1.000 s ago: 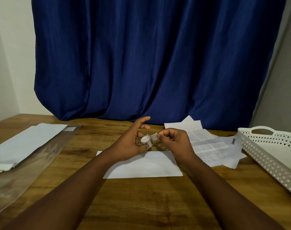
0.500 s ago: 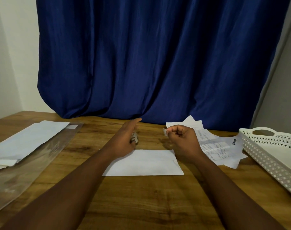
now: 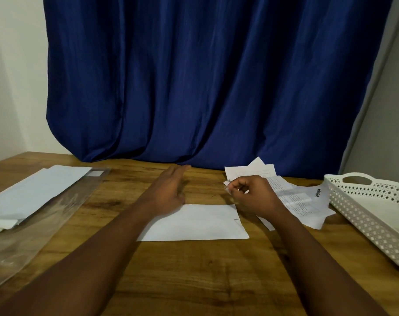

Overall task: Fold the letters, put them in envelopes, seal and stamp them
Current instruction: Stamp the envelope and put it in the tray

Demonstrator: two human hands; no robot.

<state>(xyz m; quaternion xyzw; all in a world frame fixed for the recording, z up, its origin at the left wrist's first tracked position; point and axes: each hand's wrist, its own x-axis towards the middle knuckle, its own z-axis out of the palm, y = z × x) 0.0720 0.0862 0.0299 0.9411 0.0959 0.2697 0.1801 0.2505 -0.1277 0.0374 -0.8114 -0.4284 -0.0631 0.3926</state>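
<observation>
We see two bare forearms coming in from the lower edge of the view, with no sleeves anywhere along them, right up to where the picture cuts them off. Our left hand (image 3: 168,192) is bare: no glove, no ring, and no watch or band at the wrist. Our right hand (image 3: 254,197) is bare too, its knuckles uncovered, with nothing worn on the fingers (image 3: 233,187) or at the wrist. Both arms look slender and smooth, and we can make out no marks, tape or jewellery on them.
</observation>
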